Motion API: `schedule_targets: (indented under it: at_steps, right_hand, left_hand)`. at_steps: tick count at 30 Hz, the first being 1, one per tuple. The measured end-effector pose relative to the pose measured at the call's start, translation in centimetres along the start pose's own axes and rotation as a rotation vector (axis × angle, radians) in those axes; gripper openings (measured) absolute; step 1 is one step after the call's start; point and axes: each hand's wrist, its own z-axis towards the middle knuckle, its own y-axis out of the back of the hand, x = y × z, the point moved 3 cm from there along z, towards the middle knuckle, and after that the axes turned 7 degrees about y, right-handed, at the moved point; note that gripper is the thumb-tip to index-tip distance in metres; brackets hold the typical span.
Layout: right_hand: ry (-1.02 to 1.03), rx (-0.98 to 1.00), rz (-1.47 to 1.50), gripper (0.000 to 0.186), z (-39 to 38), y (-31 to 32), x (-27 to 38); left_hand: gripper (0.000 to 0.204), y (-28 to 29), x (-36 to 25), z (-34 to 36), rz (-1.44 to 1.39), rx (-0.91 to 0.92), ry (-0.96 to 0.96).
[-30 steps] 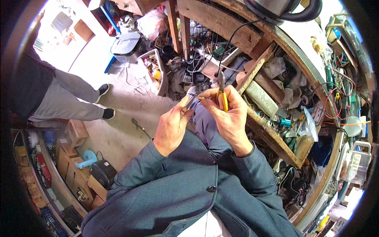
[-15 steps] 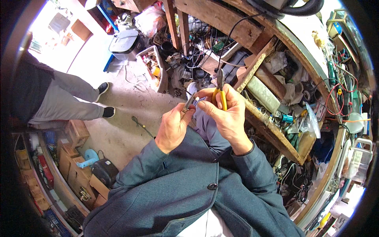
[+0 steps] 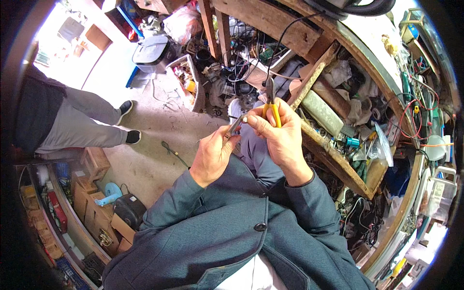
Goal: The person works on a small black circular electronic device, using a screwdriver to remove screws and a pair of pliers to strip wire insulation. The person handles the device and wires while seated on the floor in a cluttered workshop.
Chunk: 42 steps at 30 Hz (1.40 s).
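My left hand point(image 3: 210, 158) is closed round a slim grey metal piece point(image 3: 234, 126); its exact kind is hard to make out. One end of it points up toward my right fingertips. My right hand point(image 3: 285, 147) is closed round yellow-handled pliers point(image 3: 276, 116), their dark jaws pointing away from me. Between that hand's thumb and forefinger a small white bit point(image 3: 245, 120) shows, right beside the metal piece's tip. Both hands meet over my lap, and I cannot tell whether the white bit is fixed to the metal.
A wooden workbench frame point(image 3: 333, 154) stands at my right, its shelf heaped with parts. A box of scraps point(image 3: 197, 92) and a grey-black bin point(image 3: 152, 53) sit ahead on the floor. Another person's legs point(image 3: 87, 116) are at the left. A dark cord point(image 3: 174, 153) lies nearby.
My right thumb and forefinger have shifted slightly, and the white bit sits a little further right. The metal piece in my left hand is tilted more upright. Both grips stay closed.
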Motion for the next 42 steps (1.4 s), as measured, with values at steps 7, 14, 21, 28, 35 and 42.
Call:
schedule_targets:
  at_steps: [7, 14, 21, 28, 35, 42]
  right_hand:
    - [-0.162, -0.031, 0.103, 0.021, 0.3, 0.6, -1.1]
    - [-0.111, -0.060, 0.023, 0.020, 0.8, 0.5, -1.7]
    - [-0.016, 0.057, -0.245, 0.019, 0.9, 1.4, -0.7]
    - [0.215, 0.272, -0.655, 0.018, 0.4, 1.5, 1.1]
    - [0.297, 0.300, -0.772, 0.020, 0.0, 1.2, 0.7]
    - [0.208, 0.339, -0.643, 0.018, 0.2, 1.3, -0.8]
  left_hand:
    - [0.022, -0.2, -0.7, -0.4, -0.021, 0.041, 0.065]
    - [0.026, -1.0, -0.4, -1.0, -0.665, 0.363, 0.511]
    - [0.032, -0.4, -2.8, -0.8, -1.022, 0.454, 0.796]
    - [0.032, 0.3, -3.9, -0.7, -1.135, 0.497, 0.762]
    - [0.032, 0.9, -4.5, -1.1, -1.178, 0.499, 0.739]
    - [0.030, 0.2, -5.0, -1.5, -1.189, 0.450, 0.812]
